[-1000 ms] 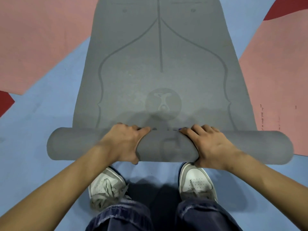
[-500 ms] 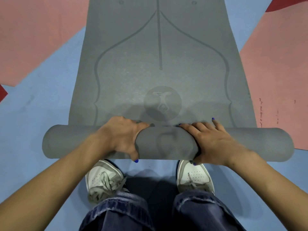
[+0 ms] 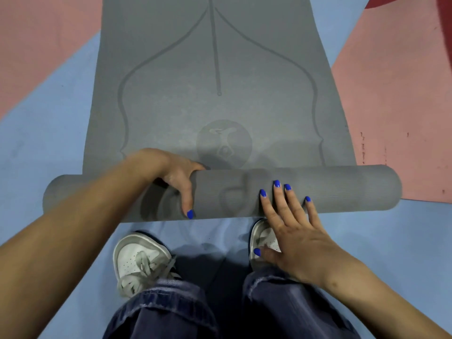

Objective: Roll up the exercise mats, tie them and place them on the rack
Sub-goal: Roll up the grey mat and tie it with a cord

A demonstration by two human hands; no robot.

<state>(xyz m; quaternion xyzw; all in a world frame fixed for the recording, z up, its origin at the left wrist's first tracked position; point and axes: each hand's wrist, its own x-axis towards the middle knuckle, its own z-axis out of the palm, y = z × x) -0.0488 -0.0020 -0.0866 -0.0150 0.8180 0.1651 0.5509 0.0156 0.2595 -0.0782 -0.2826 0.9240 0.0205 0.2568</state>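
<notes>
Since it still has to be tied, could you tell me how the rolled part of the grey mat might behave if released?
The rolled part is a smooth cylinder, so probably rolls easily. It may spring open: the left hand grips it, while the right hand rests only straight fingers on it.

Grey exercise mat (image 3: 215, 77), partly rolled. Rolled section (image 3: 342, 189) a thick cylinder lying crosswise through mid-frame, left end near left edge, right end at mid-right over a pink floor patch. Unrolled part flat on floor, running from roll to top edge of frame. Printed darker curved alignment lines, centre line, round logo just above roll. Surface finely textured, matte.
</notes>
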